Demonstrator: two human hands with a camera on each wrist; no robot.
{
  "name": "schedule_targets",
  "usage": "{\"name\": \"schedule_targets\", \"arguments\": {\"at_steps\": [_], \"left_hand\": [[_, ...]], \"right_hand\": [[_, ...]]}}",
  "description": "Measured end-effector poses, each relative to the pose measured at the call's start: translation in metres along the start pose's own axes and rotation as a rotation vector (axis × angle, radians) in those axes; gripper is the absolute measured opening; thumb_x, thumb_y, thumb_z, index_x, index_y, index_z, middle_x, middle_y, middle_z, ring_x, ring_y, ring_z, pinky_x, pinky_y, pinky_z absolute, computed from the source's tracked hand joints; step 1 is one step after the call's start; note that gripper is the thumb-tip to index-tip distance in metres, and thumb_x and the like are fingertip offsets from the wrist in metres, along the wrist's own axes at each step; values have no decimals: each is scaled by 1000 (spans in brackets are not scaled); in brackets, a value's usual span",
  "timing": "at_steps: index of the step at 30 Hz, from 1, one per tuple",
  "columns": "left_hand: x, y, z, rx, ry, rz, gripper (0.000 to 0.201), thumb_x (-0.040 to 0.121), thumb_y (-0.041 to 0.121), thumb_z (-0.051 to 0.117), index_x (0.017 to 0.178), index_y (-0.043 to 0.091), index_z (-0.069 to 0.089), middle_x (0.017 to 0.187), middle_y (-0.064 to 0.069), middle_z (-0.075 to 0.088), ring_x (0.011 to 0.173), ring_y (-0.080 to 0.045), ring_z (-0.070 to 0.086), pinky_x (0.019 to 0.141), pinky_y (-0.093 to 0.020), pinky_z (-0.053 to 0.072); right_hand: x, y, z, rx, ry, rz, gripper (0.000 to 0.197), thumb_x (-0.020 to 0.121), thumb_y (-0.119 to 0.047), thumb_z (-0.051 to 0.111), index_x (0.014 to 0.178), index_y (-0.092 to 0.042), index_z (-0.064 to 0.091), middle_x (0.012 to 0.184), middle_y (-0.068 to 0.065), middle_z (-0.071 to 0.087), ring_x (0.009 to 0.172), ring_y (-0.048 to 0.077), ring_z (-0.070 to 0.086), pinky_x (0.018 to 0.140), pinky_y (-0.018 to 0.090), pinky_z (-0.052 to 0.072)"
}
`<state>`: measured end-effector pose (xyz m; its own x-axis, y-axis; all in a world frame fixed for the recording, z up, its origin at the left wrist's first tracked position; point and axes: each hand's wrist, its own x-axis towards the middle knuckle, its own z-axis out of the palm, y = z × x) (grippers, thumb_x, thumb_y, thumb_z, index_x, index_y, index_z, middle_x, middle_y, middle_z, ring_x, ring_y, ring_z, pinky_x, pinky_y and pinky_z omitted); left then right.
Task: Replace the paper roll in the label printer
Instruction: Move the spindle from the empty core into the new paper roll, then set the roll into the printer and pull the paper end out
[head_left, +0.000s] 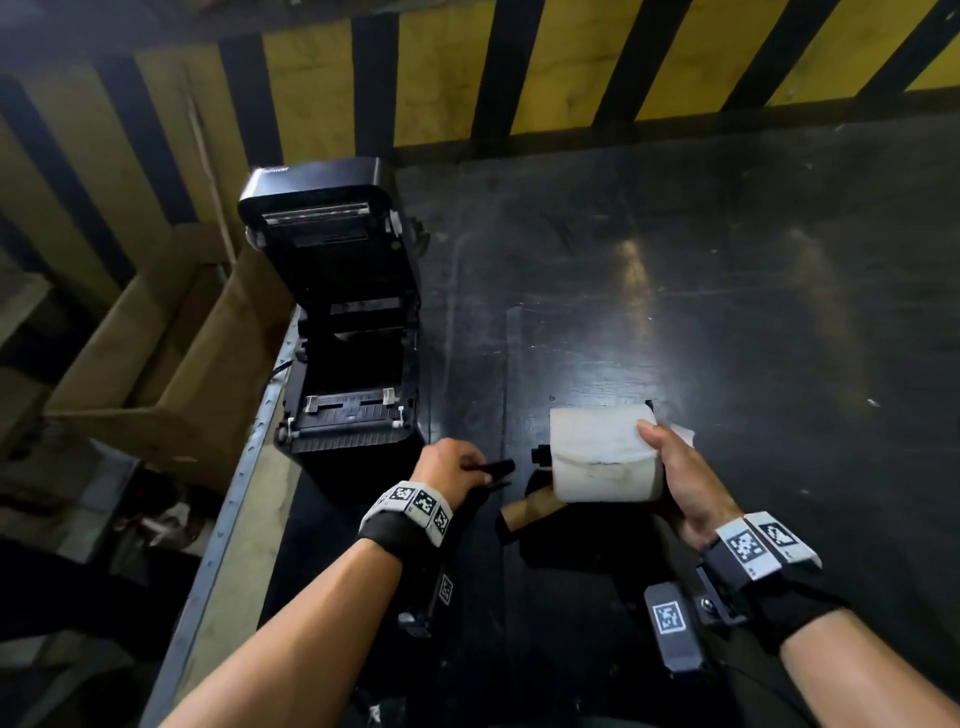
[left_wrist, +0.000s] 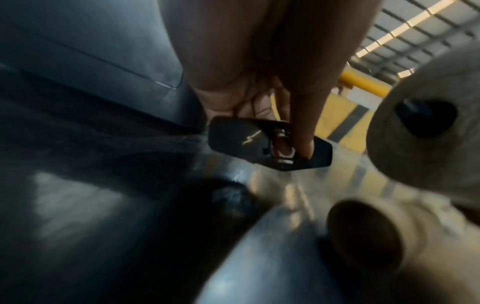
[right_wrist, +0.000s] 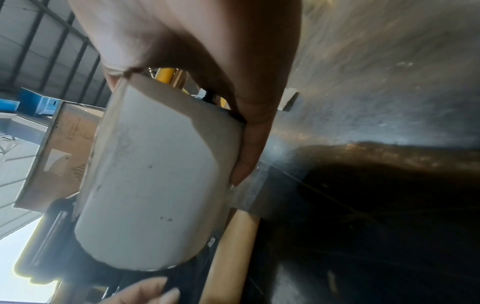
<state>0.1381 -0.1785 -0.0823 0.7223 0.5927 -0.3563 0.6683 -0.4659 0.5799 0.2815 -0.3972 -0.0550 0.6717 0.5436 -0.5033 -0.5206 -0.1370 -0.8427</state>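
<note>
**A:** Hands status?

**B:** R hand (head_left: 685, 483) wrapped round the paper roll (head_left: 602, 454), thumb on top, fingers under the far end. Roll held just above the tabletop (head_left: 727, 249), not resting on it. L hand (head_left: 452, 465) pinching a small black plastic end piece (left_wrist: 267, 144), index fingertip through its cutout per L wrist cam.

**A:** Roll orientation?

**B:** Long axis runs L–R across the body, roughly level. Open core end faces L, toward the L hand. Black spindle stub (head_left: 540, 454) sticks out of that end; a bit of black also shows at the R end. Loose paper tail on the near face, edge curling.

**A:** Printer?

**B:** Label printer (head_left: 353, 364) sits fwd-left of the L hand, lid (head_left: 317, 202) swung up and back, bay open and facing up. Its L side is right at the table's metal edge (head_left: 260, 441). Printer front close to the L hand, roll well to the R of it.

**A:** Anything else nearby?

**B:** Brown cardboard core (head_left: 530, 506) lies on the table just below the roll, tilted. Cardboard box (head_left: 156, 364) off the table on the L, beyond the edge. Yellow/black striped wall (head_left: 571, 67) at the back. Wide bare dark surface to the R and behind the roll.
</note>
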Motion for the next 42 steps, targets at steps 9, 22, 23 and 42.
{"name": "schedule_targets", "arguments": {"at_steps": [9, 22, 23, 42], "left_hand": [[-9, 54, -41, -965, 52, 123, 13, 88, 8, 58, 89, 9, 70, 56, 7, 67, 54, -4, 58, 56, -15, 49], [-28, 47, -91, -998, 235, 334, 20, 92, 19, 51, 82, 24, 68, 80, -1, 66, 77, -15, 58, 76, -36, 48], [-29, 45, -96, -971, 273, 347, 19, 91, 25, 51, 84, 21, 68, 83, -3, 68, 80, -15, 59, 80, -39, 49], [-61, -34, -173, -867, 56, 308, 44, 81, 53, 54, 93, 15, 74, 100, -10, 75, 100, -27, 68, 95, -48, 52]], "right_hand": [[-14, -22, 30, 144, -21, -4, 27, 87, -41, 46, 98, -22, 62, 82, 2, 76, 80, 22, 68, 84, 47, 50], [-64, -46, 133, 252, 31, -244, 47, 82, -41, 51, 117, -12, 59, 116, 17, 66, 104, 29, 64, 80, 41, 56], [-68, -48, 142, 237, 42, -274, 50, 78, -43, 54, 117, -11, 60, 119, 18, 64, 108, 31, 62, 84, 44, 54], [-87, -27, 233, 14, 91, -627, 18, 88, -15, 49, 98, -12, 64, 89, 3, 68, 76, 4, 63, 64, 11, 50]]}}
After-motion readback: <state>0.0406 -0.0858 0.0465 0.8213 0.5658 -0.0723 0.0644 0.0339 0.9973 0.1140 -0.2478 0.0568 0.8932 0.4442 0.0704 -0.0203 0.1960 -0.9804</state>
